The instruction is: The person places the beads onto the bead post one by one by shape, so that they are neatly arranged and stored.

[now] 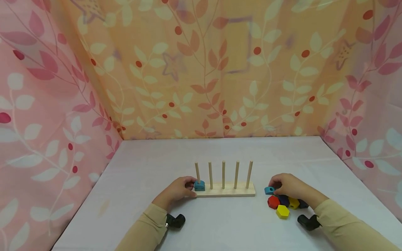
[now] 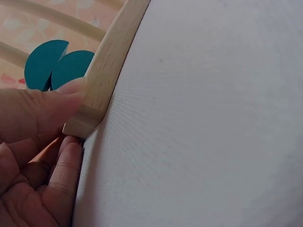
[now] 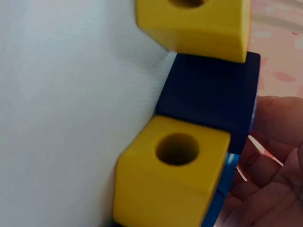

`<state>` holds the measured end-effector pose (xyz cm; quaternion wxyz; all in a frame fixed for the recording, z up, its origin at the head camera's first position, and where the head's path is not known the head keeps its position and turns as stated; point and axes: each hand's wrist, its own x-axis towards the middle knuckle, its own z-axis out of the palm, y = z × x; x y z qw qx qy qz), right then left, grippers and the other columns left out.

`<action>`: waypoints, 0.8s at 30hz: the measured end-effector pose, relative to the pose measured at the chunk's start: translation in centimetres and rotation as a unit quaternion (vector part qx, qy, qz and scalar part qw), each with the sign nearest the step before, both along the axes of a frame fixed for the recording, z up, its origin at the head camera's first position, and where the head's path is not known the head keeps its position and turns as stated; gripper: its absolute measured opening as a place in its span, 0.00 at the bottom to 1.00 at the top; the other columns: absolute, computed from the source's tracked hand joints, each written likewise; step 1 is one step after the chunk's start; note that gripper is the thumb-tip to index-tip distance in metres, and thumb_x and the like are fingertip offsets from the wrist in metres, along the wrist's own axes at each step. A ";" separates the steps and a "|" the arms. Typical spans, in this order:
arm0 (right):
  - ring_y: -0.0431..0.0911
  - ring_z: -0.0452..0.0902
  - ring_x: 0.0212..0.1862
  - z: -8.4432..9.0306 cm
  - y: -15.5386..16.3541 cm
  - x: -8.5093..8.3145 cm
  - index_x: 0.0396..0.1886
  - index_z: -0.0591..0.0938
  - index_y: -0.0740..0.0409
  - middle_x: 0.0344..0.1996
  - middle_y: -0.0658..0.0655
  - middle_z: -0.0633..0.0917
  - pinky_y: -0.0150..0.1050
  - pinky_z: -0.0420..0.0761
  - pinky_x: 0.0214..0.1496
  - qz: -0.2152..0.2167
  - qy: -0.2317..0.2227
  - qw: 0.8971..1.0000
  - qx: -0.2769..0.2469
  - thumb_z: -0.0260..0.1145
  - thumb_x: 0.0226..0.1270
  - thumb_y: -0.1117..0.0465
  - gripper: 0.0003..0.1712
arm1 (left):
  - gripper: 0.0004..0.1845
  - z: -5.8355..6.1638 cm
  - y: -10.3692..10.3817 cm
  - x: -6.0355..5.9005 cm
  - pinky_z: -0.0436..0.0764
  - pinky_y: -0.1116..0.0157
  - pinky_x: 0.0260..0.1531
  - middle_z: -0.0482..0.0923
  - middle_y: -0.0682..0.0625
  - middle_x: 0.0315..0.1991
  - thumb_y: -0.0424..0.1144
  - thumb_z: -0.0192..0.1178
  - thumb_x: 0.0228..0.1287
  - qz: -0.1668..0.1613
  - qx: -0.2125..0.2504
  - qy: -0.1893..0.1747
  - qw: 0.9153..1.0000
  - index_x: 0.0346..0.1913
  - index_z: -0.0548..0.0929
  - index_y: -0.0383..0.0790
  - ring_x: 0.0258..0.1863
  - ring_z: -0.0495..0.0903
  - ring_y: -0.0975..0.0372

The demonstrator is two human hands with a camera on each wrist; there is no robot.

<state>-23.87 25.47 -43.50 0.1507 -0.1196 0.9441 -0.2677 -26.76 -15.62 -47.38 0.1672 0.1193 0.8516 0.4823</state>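
A wooden peg board [image 1: 232,192] with a row of upright pegs stands in the middle of the table. On its leftmost peg sit two teal half-round blocks [image 2: 46,61], one against the other. My left hand [image 1: 176,190] grips the board's left end, thumb on one side and fingertips at the end. Over on the right, my right hand [image 1: 290,186] pinches a blue half-round block [image 1: 269,190] with a hole in it, at the far side of a group of blocks. In the right wrist view, nearer blocks partly hide that hand's fingers.
Beside the right hand lie a red block [image 1: 273,202], a yellow hexagonal block [image 1: 283,212], a second yellow block [image 3: 173,175] with a hole, and dark blue blocks [image 3: 208,92]. Patterned curtains [image 1: 201,69] enclose the white table [image 1: 150,160] at the back and sides.
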 end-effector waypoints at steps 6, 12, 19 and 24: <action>0.44 0.70 0.33 -0.2 -0.1 -0.2 0.32 0.79 0.52 0.29 0.48 0.78 0.44 0.76 0.43 0.006 0.001 1.000 0.008 0.69 0.51 0.67 0.10 | 0.25 0.0 0.0 0.0 0.70 0.60 0.47 0.75 0.51 0.43 0.32 0.71 0.43 -0.001 -0.009 0.000 1.000 0.48 0.78 0.40 0.43 0.71 0.60; 0.44 0.70 0.33 0.2 0.1 -0.3 0.32 0.78 0.54 0.29 0.49 0.78 0.43 0.76 0.41 0.016 0.011 1.000 0.005 0.68 0.53 0.65 0.08 | 0.25 -0.1 0.0 -0.2 0.70 0.60 0.47 0.75 0.51 0.43 0.31 0.71 0.42 -0.001 -0.010 0.001 1.000 0.48 0.78 0.40 0.42 0.71 0.60; 0.46 0.75 0.38 2.2 0.0 -0.3 0.39 0.77 0.56 0.35 0.52 0.80 0.45 0.78 0.43 -0.018 0.038 0.998 -0.041 0.64 0.58 0.63 0.09 | 0.26 -0.2 0.0 -0.3 0.71 0.62 0.47 0.76 0.51 0.43 0.31 0.71 0.42 0.001 -0.011 0.002 1.000 0.49 0.78 0.39 0.42 0.72 0.61; 0.52 0.76 0.43 5.0 -0.6 -0.6 0.45 0.77 0.57 0.40 0.56 0.81 0.47 0.78 0.42 -0.053 0.067 0.993 -0.078 0.62 0.62 0.59 0.13 | 0.26 -0.2 0.0 -0.3 0.71 0.61 0.48 0.76 0.51 0.43 0.30 0.71 0.42 0.001 -0.010 0.002 1.000 0.49 0.78 0.38 0.42 0.72 0.61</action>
